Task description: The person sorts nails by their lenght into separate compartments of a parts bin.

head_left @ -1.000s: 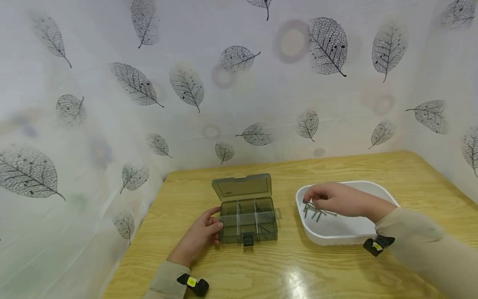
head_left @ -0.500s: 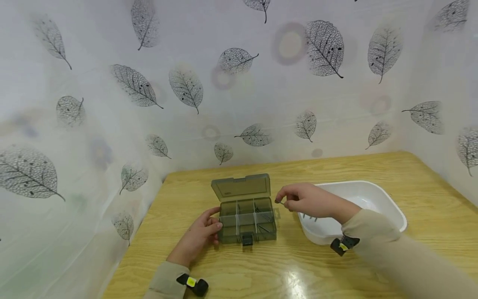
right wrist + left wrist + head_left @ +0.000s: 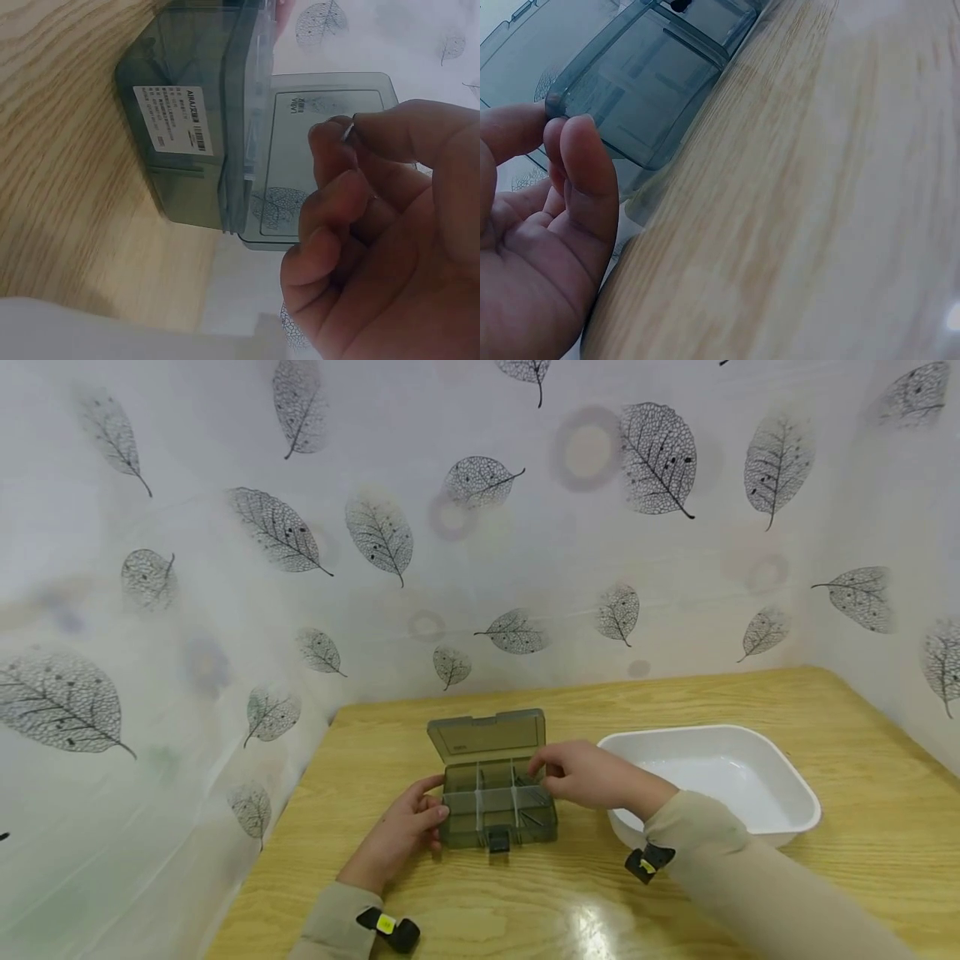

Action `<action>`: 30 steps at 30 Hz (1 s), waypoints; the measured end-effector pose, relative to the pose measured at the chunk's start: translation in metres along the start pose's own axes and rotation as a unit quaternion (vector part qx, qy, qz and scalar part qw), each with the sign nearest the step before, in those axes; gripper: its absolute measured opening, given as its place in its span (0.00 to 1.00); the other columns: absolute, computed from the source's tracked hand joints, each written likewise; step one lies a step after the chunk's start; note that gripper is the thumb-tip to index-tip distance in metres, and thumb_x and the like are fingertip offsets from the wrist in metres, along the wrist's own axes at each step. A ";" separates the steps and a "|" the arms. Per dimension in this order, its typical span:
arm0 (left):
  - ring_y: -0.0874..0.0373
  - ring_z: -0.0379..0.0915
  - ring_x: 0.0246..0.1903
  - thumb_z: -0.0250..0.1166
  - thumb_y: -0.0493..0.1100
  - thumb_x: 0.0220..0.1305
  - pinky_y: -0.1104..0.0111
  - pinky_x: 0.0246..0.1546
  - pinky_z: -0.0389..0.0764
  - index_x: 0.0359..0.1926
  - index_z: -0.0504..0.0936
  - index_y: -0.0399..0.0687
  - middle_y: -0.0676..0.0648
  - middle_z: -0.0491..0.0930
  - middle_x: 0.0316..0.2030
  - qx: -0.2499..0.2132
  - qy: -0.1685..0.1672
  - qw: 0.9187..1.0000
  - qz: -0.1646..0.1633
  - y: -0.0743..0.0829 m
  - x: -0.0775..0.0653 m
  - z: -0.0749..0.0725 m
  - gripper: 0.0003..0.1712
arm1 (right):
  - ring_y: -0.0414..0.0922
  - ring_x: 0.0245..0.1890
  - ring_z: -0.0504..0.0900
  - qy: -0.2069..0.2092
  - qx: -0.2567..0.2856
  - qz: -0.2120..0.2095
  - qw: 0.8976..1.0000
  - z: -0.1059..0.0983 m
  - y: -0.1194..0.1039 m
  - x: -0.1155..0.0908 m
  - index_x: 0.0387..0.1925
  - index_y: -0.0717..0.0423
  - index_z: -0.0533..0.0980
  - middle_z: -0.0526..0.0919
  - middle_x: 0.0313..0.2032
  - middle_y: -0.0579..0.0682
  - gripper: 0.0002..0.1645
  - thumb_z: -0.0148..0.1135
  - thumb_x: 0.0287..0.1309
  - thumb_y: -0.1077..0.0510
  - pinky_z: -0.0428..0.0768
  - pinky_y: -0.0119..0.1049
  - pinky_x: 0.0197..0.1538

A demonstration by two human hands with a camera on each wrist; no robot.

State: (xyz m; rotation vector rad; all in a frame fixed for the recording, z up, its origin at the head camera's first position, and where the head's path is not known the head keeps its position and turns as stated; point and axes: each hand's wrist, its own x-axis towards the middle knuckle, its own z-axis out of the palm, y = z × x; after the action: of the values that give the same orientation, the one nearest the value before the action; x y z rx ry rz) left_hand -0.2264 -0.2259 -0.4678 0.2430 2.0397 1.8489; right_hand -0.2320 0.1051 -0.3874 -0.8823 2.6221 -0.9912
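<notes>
On the table (image 3: 487, 902): one box (image 3: 461, 837), probably light and rigid, left edge held by the left hand (image 3: 408, 822); over its back right, one thin metal piece (image 3: 348, 132), fingertip-pinched by the right hand (image 3: 583, 774), likely stiff, slippery, best gripped near one end.

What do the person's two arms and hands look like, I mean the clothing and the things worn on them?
The left sleeve and right sleeve are long, plain and beige. Each cuff bears a black camera with a yellow patch. The left hand and right hand wear no gloves.
</notes>
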 end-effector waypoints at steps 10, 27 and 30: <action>0.56 0.69 0.31 0.60 0.40 0.76 0.64 0.32 0.81 0.77 0.55 0.43 0.44 0.70 0.42 0.003 0.001 1.000 -0.002 0.004 -0.002 0.001 0.36 | 0.41 0.26 0.74 0.003 0.000 0.005 1.000 -0.001 0.003 -0.003 0.51 0.44 0.82 0.83 0.36 0.44 0.13 0.57 0.71 0.58 0.74 0.40 0.31; 0.56 0.69 0.31 0.60 0.40 0.75 0.64 0.32 0.81 0.78 0.54 0.44 0.43 0.70 0.43 0.005 0.004 1.000 -0.008 0.002 -0.001 0.002 0.37 | 0.51 0.33 0.81 0.006 0.036 0.060 0.998 -0.042 0.036 -0.042 0.53 0.47 0.80 0.83 0.35 0.47 0.13 0.56 0.72 0.56 0.80 0.42 0.30; 0.56 0.69 0.31 0.60 0.40 0.75 0.64 0.32 0.81 0.78 0.54 0.43 0.43 0.70 0.43 0.007 0.004 1.000 -0.008 0.002 -0.001 0.001 0.37 | 0.52 0.32 0.82 0.006 0.041 0.073 0.996 -0.048 0.045 -0.050 0.53 0.49 0.80 0.83 0.36 0.49 0.13 0.56 0.72 0.57 0.79 0.43 0.32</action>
State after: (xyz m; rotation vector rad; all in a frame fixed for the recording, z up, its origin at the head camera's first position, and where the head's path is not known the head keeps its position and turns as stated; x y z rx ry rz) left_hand -0.2249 -0.2248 -0.4660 0.2242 2.0549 1.8287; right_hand -0.2309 0.1876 -0.3814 -0.6571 2.5905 -1.0598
